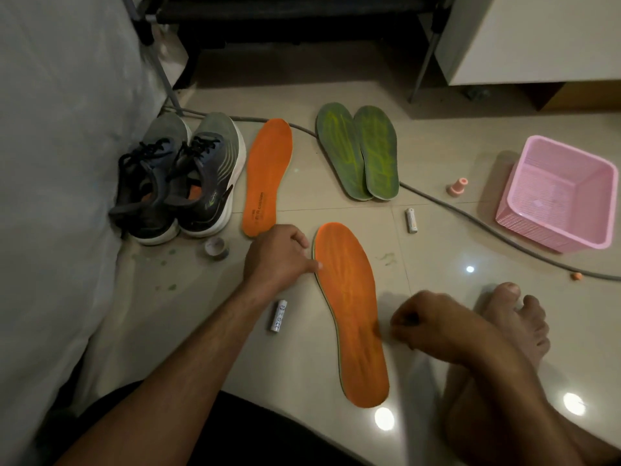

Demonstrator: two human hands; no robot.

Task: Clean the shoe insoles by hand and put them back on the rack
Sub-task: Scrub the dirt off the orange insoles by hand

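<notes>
1. The near orange insole [349, 314] lies flat on the floor [437, 237], long axis running away from the person.
2. Left hand [279, 260] touches its left toe edge, fingers [311, 265] loosely curled, holding nothing.
3. Right hand [433, 327] hovers beside its right edge, fingers curled; whether they hold anything, I cannot tell.

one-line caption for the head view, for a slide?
Left hand touches near orange insole; right hand curled beside it.
</notes>
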